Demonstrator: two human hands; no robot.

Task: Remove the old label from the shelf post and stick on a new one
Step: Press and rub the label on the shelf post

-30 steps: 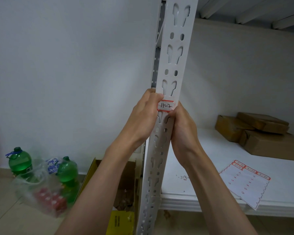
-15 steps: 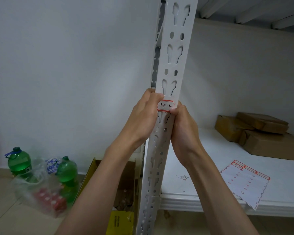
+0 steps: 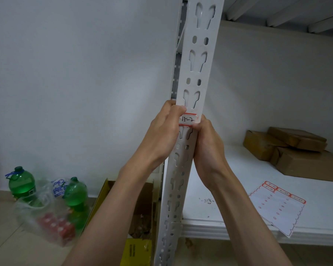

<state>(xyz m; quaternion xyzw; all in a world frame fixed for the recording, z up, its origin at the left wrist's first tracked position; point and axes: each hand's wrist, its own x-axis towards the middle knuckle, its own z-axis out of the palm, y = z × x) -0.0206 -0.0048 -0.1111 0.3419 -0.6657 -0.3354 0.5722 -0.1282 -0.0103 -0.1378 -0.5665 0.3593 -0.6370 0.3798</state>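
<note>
A white slotted shelf post rises up the middle of the view. A white label with red bands and a handwritten code is stuck across its front face. My left hand wraps the post's left edge, thumb pressing the label's upper left corner. My right hand grips the post's right edge just below, thumb on the label's lower right end. A label sheet with red-edged stickers at its top lies on the shelf board to the right.
Brown cardboard parcels are stacked at the back right of the shelf. On the floor to the left stand two green bottles, a clear plastic bag with red packs, and an open yellow carton beside the post.
My left thumb has crept slightly right over the label's top left corner. Both hands otherwise hold the same place on the post.
</note>
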